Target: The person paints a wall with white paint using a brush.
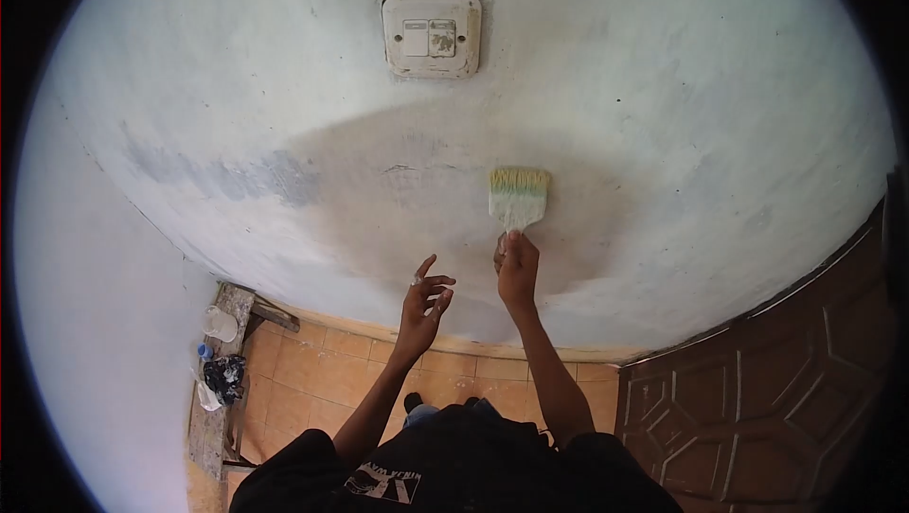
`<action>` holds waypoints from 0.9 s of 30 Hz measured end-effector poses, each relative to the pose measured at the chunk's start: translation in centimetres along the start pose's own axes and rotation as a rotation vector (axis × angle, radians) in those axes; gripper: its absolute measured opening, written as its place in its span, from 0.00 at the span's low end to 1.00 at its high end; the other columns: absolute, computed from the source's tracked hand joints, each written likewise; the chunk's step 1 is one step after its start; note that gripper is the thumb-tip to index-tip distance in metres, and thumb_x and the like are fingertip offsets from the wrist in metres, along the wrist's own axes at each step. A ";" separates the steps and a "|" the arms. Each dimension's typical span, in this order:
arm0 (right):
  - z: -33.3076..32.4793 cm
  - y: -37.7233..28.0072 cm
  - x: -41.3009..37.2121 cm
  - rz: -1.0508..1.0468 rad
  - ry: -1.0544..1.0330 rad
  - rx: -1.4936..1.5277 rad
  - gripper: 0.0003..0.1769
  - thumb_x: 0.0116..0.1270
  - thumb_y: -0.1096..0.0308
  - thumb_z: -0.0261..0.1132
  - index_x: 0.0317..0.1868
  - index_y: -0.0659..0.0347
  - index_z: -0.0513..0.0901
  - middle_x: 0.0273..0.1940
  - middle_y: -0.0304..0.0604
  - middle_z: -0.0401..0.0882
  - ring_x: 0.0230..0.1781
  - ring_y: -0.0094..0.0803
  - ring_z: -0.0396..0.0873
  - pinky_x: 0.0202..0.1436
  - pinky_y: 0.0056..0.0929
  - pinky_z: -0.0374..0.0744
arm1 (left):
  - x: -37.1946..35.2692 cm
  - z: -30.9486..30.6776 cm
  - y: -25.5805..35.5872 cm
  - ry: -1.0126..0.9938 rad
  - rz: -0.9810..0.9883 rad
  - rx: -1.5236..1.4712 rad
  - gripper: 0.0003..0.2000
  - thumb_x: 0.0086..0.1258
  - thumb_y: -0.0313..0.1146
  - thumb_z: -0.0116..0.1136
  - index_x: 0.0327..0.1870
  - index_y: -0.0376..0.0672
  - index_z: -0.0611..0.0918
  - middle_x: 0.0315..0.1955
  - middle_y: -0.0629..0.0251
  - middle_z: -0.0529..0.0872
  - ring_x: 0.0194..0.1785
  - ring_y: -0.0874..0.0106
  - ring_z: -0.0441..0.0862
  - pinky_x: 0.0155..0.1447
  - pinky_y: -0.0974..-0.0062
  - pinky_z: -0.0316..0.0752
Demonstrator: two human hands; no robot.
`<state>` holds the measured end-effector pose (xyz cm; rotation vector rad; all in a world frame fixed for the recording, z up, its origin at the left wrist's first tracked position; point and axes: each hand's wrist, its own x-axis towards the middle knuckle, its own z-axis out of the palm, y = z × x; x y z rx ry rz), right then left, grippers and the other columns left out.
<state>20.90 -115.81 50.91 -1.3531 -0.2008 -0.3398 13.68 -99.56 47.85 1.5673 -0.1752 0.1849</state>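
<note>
My right hand (517, 265) is wrapped round the handle of a wide paintbrush (518, 199), its pale yellow bristles pointing up. The brush overlaps the white wall (568, 87) in this view, below the light switch. White paint coats the brush's body. To the left, my left hand (428, 307) is raised with its fingers apart and bent, holding nothing. A whitish smear shows on one of its fingers. Behind both hands the wall has a greyish shaded patch with a thin crack (417, 168).
A double light switch (432, 35) sits on the wall above. At lower left stands a wooden bench (210, 433) with a white container (220, 325) and a black bag (224, 379). A brown panelled door (767, 409) is at right. Orange tiles (312, 371) cover the floor.
</note>
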 end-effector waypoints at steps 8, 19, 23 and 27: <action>-0.3 3.9 -6.2 0.123 -0.002 0.059 0.26 0.79 0.49 0.46 0.23 0.54 0.62 0.15 0.28 0.55 0.12 0.15 0.53 0.15 0.20 0.53 | -1.5 -0.4 -0.6 0.037 -0.021 -0.002 0.29 0.73 0.31 0.56 0.73 0.45 0.61 0.50 0.64 0.81 0.49 0.75 0.79 0.53 0.74 0.75; -0.4 8.4 -7.5 0.141 -0.049 -0.225 0.26 0.79 0.48 0.46 0.23 0.55 0.64 0.14 0.27 0.56 0.12 0.15 0.56 0.16 0.19 0.56 | -1.9 -3.1 -0.9 0.121 -0.005 0.002 0.25 0.74 0.31 0.55 0.69 0.41 0.65 0.56 0.62 0.77 0.49 0.74 0.79 0.54 0.73 0.75; 2.3 4.5 -7.2 0.092 -0.065 -0.149 0.26 0.78 0.48 0.47 0.24 0.55 0.64 0.15 0.27 0.57 0.12 0.14 0.56 0.15 0.19 0.54 | -1.1 -4.9 -1.1 0.085 -0.022 -0.009 0.26 0.74 0.32 0.55 0.71 0.42 0.63 0.53 0.61 0.79 0.50 0.73 0.78 0.54 0.73 0.74; 6.5 -1.5 -1.1 0.059 -0.102 -0.020 0.26 0.77 0.46 0.48 0.26 0.57 0.65 0.19 0.31 0.60 0.17 0.19 0.59 0.20 0.24 0.59 | 0.2 -6.9 -0.4 0.016 -0.042 0.017 0.30 0.73 0.33 0.56 0.74 0.46 0.59 0.52 0.61 0.80 0.51 0.73 0.78 0.56 0.72 0.73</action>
